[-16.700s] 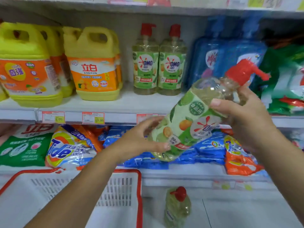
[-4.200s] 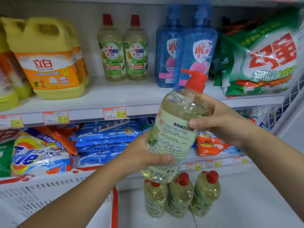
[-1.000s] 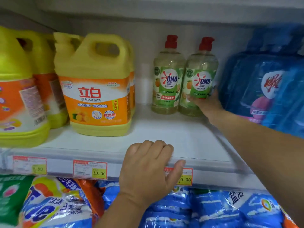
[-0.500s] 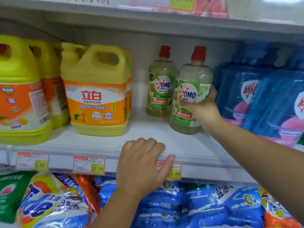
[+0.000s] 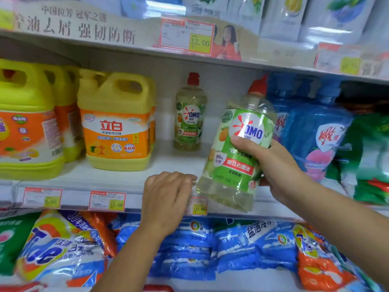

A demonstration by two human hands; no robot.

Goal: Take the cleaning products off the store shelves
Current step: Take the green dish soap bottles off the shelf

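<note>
- On the middle shelf (image 5: 84,178), far left: yellow jugs (image 5: 117,123), three fronts plain, more tucked behind, can't count those.
- My left hand (image 5: 168,199) lies knuckles-up on the shelf's front lip, forearm coming up from below, fingers loosely bent, holding nothing.
- One standing OMO bottle (image 5: 190,114), upright at the shelf back, red cap.
- One held OMO bottle (image 5: 237,157) at the shelf's front edge, cap leaning right. Two OMO total.
- My right hand (image 5: 280,167) wraps it from the right, thumb across the label.
- Blue bottles (image 5: 315,133) beside it, two at least.
</note>
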